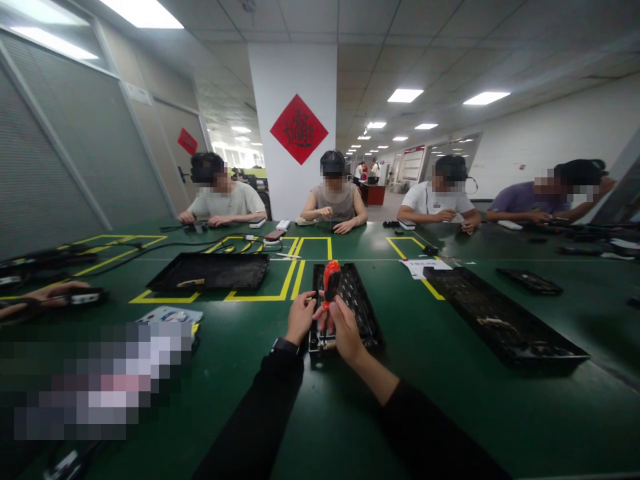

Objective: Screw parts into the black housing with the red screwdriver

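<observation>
A screwdriver (331,283) with a red and black handle stands nearly upright in front of me. My right hand (349,337) is closed around its lower part, below the thick end of the handle. Close beside it on the left, my left hand (299,321) has its fingers bent together near the shaft; what they pinch, if anything, is hidden. Both hands are over a long black tray-like casing (364,303), which lies on the green table with small metal parts inside. The screwdriver's tip is hidden by my hands.
Black casings lie to the left (210,272) and right (505,320). A paper sheet (427,268) touches the right one. Cables (165,245) cross the left side of the table. Several people sit opposite; another person's hand (50,293) reaches in at left.
</observation>
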Motion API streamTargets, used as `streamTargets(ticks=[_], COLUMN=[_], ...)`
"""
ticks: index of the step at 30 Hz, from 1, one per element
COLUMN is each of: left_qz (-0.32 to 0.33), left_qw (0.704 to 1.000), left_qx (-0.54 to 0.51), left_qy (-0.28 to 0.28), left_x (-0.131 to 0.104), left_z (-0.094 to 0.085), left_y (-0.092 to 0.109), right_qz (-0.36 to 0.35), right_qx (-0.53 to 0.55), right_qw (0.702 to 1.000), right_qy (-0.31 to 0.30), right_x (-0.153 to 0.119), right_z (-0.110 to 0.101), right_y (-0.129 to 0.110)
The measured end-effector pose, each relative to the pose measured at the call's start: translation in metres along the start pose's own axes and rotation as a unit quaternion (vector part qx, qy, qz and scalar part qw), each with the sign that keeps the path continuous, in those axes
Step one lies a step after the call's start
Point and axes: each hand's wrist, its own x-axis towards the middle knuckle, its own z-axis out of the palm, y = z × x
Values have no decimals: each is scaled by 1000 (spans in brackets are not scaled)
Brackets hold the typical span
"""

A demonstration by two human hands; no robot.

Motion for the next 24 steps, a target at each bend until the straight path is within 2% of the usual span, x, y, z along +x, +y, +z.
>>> streamTargets(ticks=[6, 9, 13, 16, 18, 24], left_qz=[-1, 4, 8, 17, 14, 7], left_qw=[1000, 1000, 1000, 1000, 1000, 1000], left_qx=[18, 20, 13, 16, 18, 17], left_qy=[10, 13, 11, 10, 8, 6], left_x=[1, 1, 0, 0, 1, 2], left_z=[0, 1, 1, 0, 0, 0], left_y=[2, 2, 2, 2, 2, 3], right_qz=[-1, -4, -45, -77, -72, -16], right_qx=[32, 10, -102, -212, -242, -243], right_qw=[999, 1000, 994, 974, 967, 963], right_qy=[3, -6, -13, -9, -28, -114], right_x=[4, 5, 9, 17, 25, 47], right_z=[0, -1, -4, -7, -10, -20], right_y=[5, 5, -10, -22, -27, -44])
